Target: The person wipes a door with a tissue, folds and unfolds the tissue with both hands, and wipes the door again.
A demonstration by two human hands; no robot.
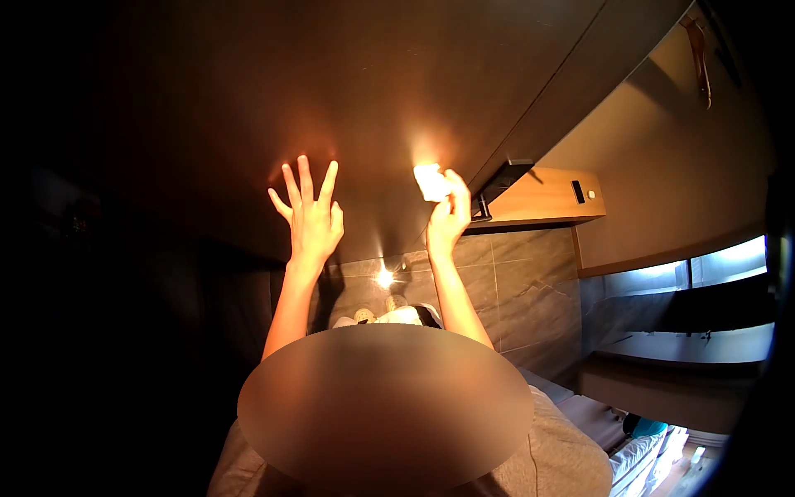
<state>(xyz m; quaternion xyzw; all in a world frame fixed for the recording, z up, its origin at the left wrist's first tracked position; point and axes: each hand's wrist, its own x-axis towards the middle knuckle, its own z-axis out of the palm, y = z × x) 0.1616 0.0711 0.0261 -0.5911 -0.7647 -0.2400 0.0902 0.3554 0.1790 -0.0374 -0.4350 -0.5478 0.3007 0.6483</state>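
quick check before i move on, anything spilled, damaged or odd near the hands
Nothing stands out: no visible spill or damage on the dark panel near the left hand or right hand, though glare could hide marks.

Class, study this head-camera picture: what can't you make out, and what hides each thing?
All in the head view:
1. White item in the right hand: glare washes out its surface detail.
2. Palm of the left hand: hidden behind its own back.
3. Dark panel: its top is cut off by the picture's edge.
4. Whatever lies behind the blurred oval.
5. Turquoise item: too small to identify.
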